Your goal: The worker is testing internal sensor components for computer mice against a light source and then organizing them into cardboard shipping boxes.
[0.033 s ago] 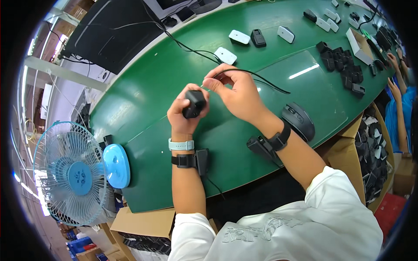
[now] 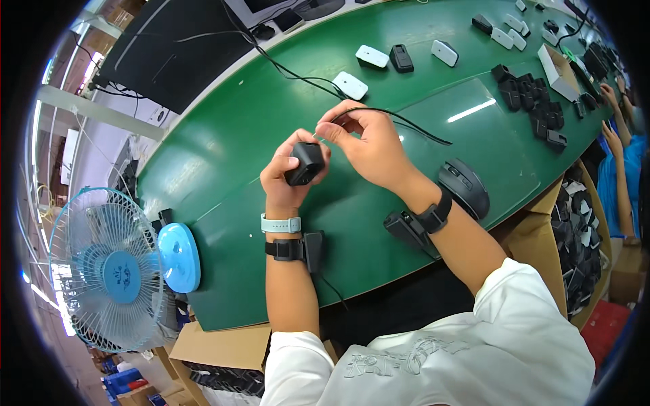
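Observation:
In my left hand (image 2: 291, 166) is a small black box-shaped device (image 2: 306, 164), its dark face turned upward. The fingers wrap round it from behind, and the thumb lies on its near side. My right hand (image 2: 369, 145) pinches the end of a black cable (image 2: 413, 124) between thumb and forefinger. A thin pale tip sticks out of this pinch toward the device's upper edge. Whether the tip touches the device, I cannot tell. The rest of the cable arches over the right hand and hangs off to the right. Beneath both hands lies the green tabletop (image 2: 230, 196).
A black mouse (image 2: 464, 189) lies beside my right forearm. White-topped devices (image 2: 351, 86) stand farther back; several black housings (image 2: 531, 95) cluster right, near a white tray (image 2: 559, 73). A blue fan (image 2: 122, 274) stands left. Cartons (image 2: 223, 352) hold black parts. Another person's hands (image 2: 613, 139) are far right.
The black device in my left hand has tilted slightly and shows more of its dark face. My right hand keeps its place with the cable.

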`<action>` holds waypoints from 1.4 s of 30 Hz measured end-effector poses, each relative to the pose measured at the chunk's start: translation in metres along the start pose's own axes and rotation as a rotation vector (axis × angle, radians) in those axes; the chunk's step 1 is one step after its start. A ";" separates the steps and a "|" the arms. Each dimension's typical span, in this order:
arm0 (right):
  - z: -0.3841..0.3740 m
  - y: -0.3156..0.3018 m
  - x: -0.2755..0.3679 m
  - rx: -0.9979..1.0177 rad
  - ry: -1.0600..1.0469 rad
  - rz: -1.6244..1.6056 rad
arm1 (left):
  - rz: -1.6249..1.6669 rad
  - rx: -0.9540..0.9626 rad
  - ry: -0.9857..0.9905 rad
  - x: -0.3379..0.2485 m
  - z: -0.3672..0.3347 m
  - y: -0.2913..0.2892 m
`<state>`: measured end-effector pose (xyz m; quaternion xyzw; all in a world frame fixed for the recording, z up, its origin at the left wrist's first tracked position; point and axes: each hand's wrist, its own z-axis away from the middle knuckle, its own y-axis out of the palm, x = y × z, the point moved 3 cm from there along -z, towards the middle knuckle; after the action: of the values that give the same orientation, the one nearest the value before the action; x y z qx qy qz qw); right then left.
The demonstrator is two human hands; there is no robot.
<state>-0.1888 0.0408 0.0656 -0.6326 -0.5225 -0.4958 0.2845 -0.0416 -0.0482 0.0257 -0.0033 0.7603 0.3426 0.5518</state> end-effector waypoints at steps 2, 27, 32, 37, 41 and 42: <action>0.002 -0.002 -0.006 0.050 0.071 0.037 | -0.035 -0.117 -0.015 0.001 0.001 0.008; 0.010 -0.013 0.017 0.277 0.152 0.500 | -0.013 0.057 -0.235 0.007 0.004 0.020; 0.010 -0.018 0.007 0.266 0.256 0.300 | 0.002 0.125 -0.180 0.012 -0.001 0.020; 0.068 -0.046 0.066 0.162 0.106 0.966 | 0.256 -0.034 -0.141 0.019 0.005 0.014; 0.126 -0.106 0.073 0.033 -0.089 1.365 | 0.380 -0.147 -0.097 0.022 -0.005 0.016; 0.134 -0.118 0.064 0.001 0.028 1.418 | 0.427 -0.189 -0.095 0.024 -0.007 0.015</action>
<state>-0.2581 0.2168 0.0598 -0.8137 0.0188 -0.1992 0.5458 -0.0626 -0.0318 0.0141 0.1217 0.6815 0.5211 0.4992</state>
